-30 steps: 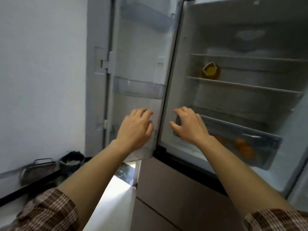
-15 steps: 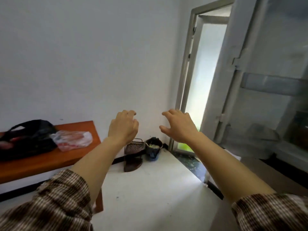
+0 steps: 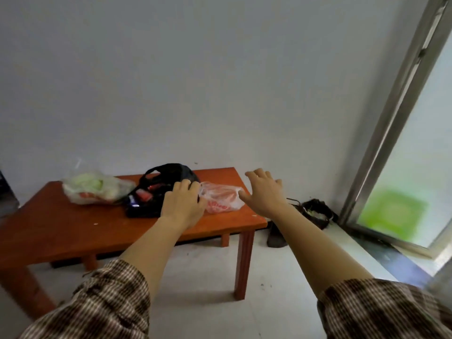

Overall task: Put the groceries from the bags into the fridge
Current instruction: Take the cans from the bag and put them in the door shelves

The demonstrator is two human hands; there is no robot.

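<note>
Three bags lie on a low orange-brown wooden table (image 3: 73, 231). A clear bag with green and white produce (image 3: 94, 188) is at the back left. A black bag (image 3: 159, 189) with red packets inside sits in the middle. A thin clear bag with red contents (image 3: 221, 198) lies at the right. My left hand (image 3: 182, 204) hovers in front of the black bag, fingers loosely curled, holding nothing. My right hand (image 3: 265, 193) is spread open in the air just right of the red bag. The fridge is out of view.
A white wall stands behind the table. On the pale floor right of the table lie dark sandals (image 3: 276, 236) and a dark basket (image 3: 315, 214). A metal door frame (image 3: 391, 118) and bright doorway fill the right edge.
My view has swung left from the open fridge to the table with the bags. Both empty hands stay raised in front of me and now hang over the bags.
</note>
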